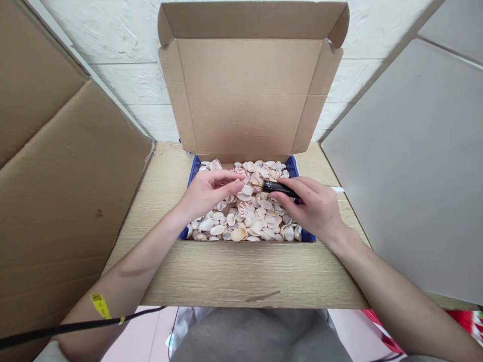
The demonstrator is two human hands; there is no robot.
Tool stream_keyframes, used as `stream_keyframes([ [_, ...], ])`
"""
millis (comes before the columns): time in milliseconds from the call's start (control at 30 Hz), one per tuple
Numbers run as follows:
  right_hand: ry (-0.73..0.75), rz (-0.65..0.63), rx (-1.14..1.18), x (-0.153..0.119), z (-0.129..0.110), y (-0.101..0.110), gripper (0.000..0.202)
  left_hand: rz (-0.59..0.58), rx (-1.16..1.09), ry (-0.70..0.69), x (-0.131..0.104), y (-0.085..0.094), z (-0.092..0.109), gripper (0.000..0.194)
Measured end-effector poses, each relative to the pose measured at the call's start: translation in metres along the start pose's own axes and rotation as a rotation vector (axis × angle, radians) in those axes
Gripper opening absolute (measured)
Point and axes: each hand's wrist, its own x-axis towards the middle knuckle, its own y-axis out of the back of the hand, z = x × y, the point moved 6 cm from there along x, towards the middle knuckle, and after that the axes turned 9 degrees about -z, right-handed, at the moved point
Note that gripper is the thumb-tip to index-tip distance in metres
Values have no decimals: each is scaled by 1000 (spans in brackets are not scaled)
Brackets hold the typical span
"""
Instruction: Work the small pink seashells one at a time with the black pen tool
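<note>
My left hand (211, 191) is over the left part of a box of shells, thumb and fingers in a pinch around what looks like a small pale shell, mostly hidden by the fingertips. My right hand (315, 203) is closed around a small black hand drill (279, 188) with a thin brass-coloured tip. That tip points left, close to the left fingertips; whether it touches the shell I cannot tell. Beneath both hands, many white, cream and reddish striped seashells (260, 223) fill the shallow box, with a larger red-striped scallop shell (246, 208) near the middle.
The box's brown cardboard lid (249, 95) stands raised at the back against a white brick wall (128, 83). A cardboard panel (75, 176) bounds the wooden table (241, 271) on the left, a grey panel (411, 166) on the right. A black cable (75, 327) crosses at lower left.
</note>
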Motion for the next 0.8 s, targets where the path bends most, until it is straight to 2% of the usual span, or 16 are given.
stream_keyframes([
  [300,1,33,16,1,-2,3,21,-6,8,19,0,0,0,36],
  [800,4,-10,11,0,0,-1,23,4,19,4,0,0,-1,40],
])
